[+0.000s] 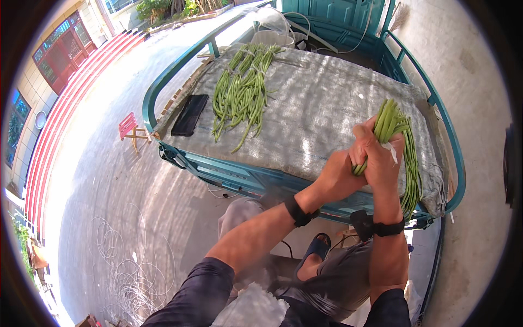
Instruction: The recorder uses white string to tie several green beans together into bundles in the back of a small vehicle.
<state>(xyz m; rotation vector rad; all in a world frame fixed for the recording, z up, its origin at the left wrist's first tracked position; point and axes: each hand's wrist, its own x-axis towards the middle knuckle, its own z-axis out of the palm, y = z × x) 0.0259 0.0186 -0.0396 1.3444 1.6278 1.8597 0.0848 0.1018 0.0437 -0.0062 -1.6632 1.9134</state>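
At the right of the cloth-covered cart bed, my right hand (381, 161) is closed round a bundle of long green beans (388, 121). My left hand (340, 173) presses against it, fingers curled at the bundle's lower end; its fingertips are partly hidden. A whitish strip (391, 151) shows beside my right hand, against the beans. More long beans (412, 169) trail down just right of that hand to the front edge; whether they belong to the held bundle I cannot tell. Farther left, tied bunches of long green beans (243, 90) lie on the grey cloth (321, 98).
A black phone (189, 115) lies left of the bunches. Teal rails (163, 82) edge the cart, with a white bucket (272, 39) behind the cloth. A small red-seated stool (129, 125) and tangled wire (133, 272) are on the ground at left.
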